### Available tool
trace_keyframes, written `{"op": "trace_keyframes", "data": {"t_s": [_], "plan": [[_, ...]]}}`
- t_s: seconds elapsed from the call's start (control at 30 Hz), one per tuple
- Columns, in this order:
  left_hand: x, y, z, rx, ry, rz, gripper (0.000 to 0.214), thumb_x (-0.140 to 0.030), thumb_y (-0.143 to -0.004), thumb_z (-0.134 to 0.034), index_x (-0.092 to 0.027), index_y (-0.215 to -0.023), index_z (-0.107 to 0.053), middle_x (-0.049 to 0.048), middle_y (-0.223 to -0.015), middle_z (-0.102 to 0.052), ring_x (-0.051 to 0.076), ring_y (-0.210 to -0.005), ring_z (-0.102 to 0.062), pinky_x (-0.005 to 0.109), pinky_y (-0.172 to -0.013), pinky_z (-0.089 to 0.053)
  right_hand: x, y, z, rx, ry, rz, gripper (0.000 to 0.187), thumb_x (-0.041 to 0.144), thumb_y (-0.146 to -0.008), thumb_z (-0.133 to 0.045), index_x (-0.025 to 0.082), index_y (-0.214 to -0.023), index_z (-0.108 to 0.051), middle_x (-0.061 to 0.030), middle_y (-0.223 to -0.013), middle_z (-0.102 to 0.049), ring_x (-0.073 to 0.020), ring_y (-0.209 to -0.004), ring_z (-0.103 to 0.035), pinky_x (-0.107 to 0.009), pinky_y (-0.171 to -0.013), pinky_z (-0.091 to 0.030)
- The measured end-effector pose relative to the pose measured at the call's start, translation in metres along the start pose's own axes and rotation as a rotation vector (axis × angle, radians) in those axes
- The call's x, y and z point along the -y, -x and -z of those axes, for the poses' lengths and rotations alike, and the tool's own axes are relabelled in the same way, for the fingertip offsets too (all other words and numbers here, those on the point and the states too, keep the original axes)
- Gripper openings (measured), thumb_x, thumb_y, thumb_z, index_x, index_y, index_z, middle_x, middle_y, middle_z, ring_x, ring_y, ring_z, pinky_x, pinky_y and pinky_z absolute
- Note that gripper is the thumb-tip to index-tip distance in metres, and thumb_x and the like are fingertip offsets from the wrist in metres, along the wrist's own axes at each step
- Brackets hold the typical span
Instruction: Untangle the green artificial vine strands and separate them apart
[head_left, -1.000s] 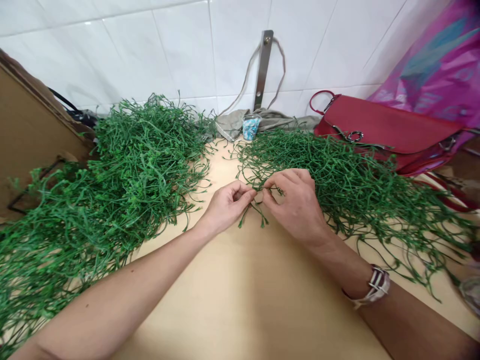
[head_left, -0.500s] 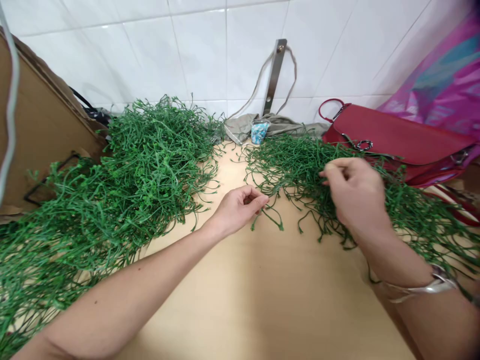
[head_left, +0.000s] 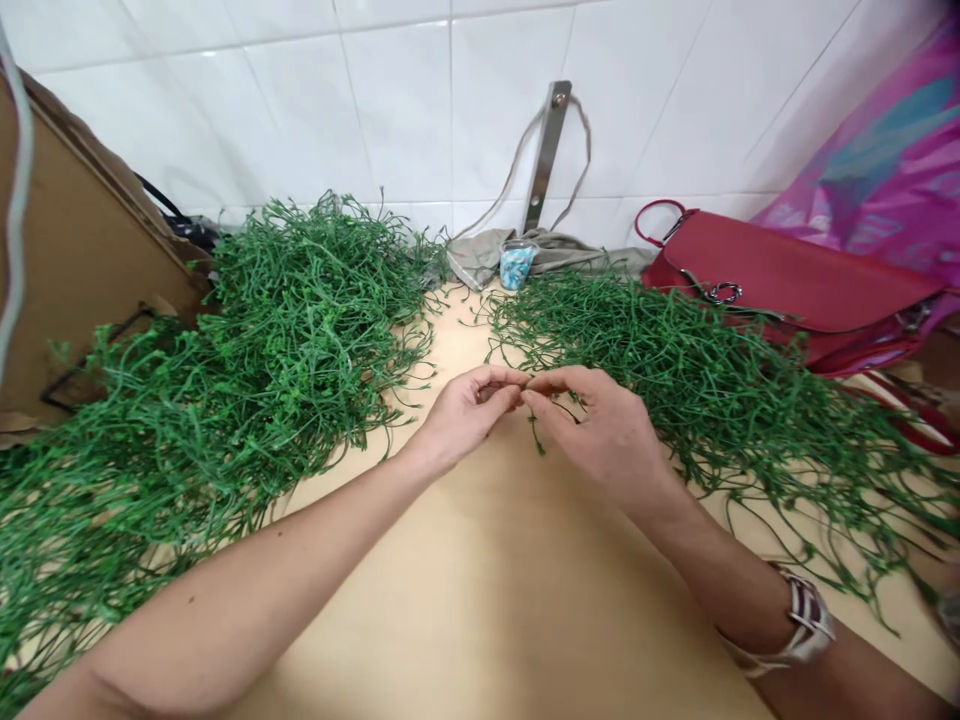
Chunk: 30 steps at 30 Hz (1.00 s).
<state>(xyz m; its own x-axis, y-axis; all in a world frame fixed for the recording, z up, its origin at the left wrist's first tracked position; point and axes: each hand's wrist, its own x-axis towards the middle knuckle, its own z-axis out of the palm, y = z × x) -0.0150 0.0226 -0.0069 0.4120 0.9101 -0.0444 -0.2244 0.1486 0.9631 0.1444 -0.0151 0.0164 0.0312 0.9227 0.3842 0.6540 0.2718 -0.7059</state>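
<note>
Right hand (head_left: 604, 435) has come back to the middle from the right heap of green stems (head_left: 660, 340), fingertips almost meeting the left hand (head_left: 465, 415). Right fingers (head_left: 544, 398) pinch a thin green sprig (head_left: 537, 425); left hand curled nearly closed, hold on the sprig unclear. Sprig sits just above the tabletop (head_left: 480, 600), between that heap and the left heap of green stems (head_left: 285, 330). Red handbag (head_left: 780, 270) lies beyond.

Nothing readable on my feed: no text, labels or numbers on the red handbag (head_left: 780, 270) or pink plastic sheet (head_left: 862, 190); the small cup (head_left: 518, 265) is probably unmarked, but too small to be sure.
</note>
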Motion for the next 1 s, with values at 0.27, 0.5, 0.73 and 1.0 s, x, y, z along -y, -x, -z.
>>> {"op": "trace_keyframes", "data": {"t_s": [0.27, 0.5, 0.73, 1.0], "plan": [[0.004, -0.004, 0.002, 0.034, -0.050, -0.069, 0.028, -0.022, -0.077, -0.079, -0.014, -0.101, -0.068, 0.0037, -0.091, -0.069, 0.011, -0.083, -0.063, 0.026, -0.081, -0.049, -0.006, -0.006, 0.003, 0.058, -0.203, -0.223, 0.019, 0.036, -0.076, -0.065, 0.018, -0.079, -0.072, -0.0020, -0.069, -0.069, -0.0150, -0.061, -0.056, -0.028, -0.057, -0.042], [0.005, -0.006, 0.004, -0.015, -0.100, -0.076, 0.026, -0.018, -0.075, -0.077, -0.014, -0.100, -0.067, 0.0022, -0.085, -0.068, 0.010, -0.078, -0.061, 0.025, -0.077, -0.049, -0.006, -0.004, 0.001, 0.081, -0.099, -0.147, 0.023, 0.037, -0.082, -0.061, 0.019, -0.079, -0.074, -0.0006, -0.063, -0.066, -0.0150, -0.058, -0.053, -0.029, -0.057, -0.040], [0.004, -0.005, 0.003, -0.070, -0.140, -0.086, 0.025, -0.016, -0.074, -0.078, -0.014, -0.096, -0.068, 0.0024, -0.082, -0.070, 0.011, -0.075, -0.064, 0.023, -0.074, -0.050, -0.008, 0.001, -0.003, 0.163, -0.047, -0.110, 0.018, 0.032, -0.089, -0.055, 0.020, -0.085, -0.068, -0.0024, -0.076, -0.073, -0.0185, -0.069, -0.063, -0.029, -0.062, -0.042], [0.004, -0.003, 0.002, -0.055, -0.262, -0.095, 0.028, -0.034, -0.079, -0.076, -0.014, -0.099, -0.072, 0.0033, -0.088, -0.071, 0.009, -0.067, -0.057, 0.022, -0.062, -0.047, -0.013, 0.004, -0.008, 0.100, 0.323, 0.229, 0.017, 0.019, -0.097, -0.042, 0.021, -0.086, -0.055, -0.0120, -0.096, -0.062, -0.0261, -0.089, -0.054, -0.039, -0.079, -0.043]]}}
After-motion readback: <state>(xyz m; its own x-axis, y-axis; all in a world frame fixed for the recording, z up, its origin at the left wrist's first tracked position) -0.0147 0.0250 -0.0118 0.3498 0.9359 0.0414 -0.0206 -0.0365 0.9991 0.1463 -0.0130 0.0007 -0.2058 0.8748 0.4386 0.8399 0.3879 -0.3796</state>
